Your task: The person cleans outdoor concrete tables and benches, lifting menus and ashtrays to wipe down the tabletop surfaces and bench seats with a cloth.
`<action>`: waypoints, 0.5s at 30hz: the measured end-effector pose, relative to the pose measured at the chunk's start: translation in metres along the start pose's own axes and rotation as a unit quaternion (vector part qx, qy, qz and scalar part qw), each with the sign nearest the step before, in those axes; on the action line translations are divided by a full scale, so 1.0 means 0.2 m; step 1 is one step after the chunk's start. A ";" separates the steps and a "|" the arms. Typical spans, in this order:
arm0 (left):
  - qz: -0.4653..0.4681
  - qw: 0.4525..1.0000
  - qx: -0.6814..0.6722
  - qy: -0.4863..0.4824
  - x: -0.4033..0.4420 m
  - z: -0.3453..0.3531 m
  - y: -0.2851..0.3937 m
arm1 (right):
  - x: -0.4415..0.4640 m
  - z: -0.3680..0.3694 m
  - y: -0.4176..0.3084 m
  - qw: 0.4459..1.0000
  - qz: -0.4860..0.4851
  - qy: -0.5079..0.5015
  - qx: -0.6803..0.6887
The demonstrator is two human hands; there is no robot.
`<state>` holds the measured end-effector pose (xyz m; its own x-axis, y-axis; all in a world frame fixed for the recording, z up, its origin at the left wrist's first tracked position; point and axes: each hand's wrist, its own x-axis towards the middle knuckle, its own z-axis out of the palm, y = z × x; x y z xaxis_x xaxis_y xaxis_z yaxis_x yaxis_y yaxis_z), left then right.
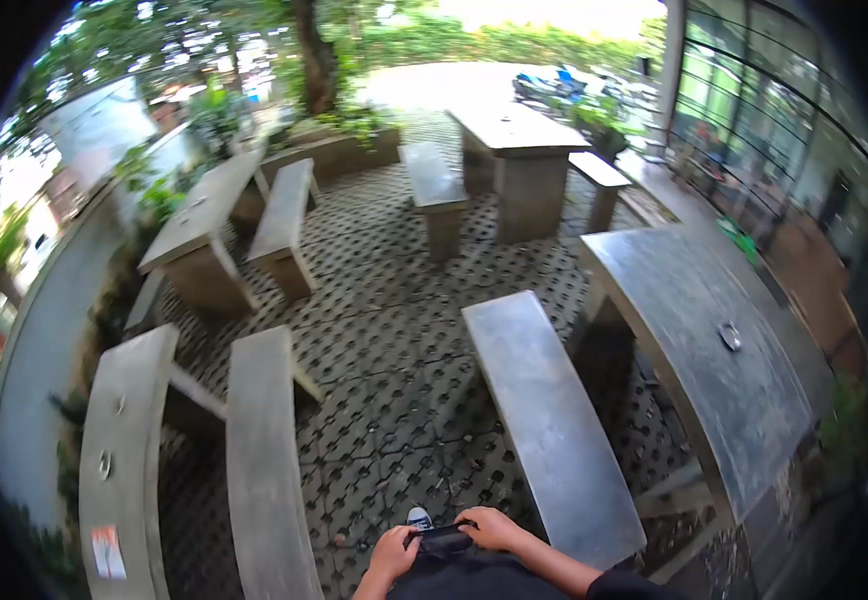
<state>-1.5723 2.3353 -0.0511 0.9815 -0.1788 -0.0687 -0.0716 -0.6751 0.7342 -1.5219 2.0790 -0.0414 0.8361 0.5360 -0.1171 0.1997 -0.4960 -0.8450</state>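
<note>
At the bottom of the head view, my left hand and my right hand grip the two ends of a small dark object in front of my waist. Its middle looks slightly glossy, but its exact kind cannot be made out. The fingers of both hands are curled over its upper edge, and my dark clothing lies just below. A dark shoe with a white toe shows beyond the object, on the paving.
Stone benches flank the perforated paving. A stone table on the right bears an ashtray. The left table holds a printed sheet. More tables, a tree and parked motorbikes stand further off.
</note>
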 end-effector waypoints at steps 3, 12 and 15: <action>0.018 0.996 -0.024 -0.083 0.36 -0.09 -0.01 | 0.07 -0.09 -0.01 0.992 0.111 0.063 -0.005; 0.258 0.907 -0.013 -0.332 1.36 0.27 0.30 | -0.01 -0.20 0.17 0.823 0.338 0.445 0.104; 0.305 0.873 -0.011 -0.381 1.54 0.47 0.58 | -0.08 -0.32 0.25 0.747 0.350 0.558 0.095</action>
<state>-1.2954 2.1341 -0.0509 0.3583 -0.9298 -0.0843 -0.5278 -0.2762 0.8032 -1.4927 2.0022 -0.0489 0.6284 -0.7641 -0.1459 -0.4728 -0.2262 -0.8516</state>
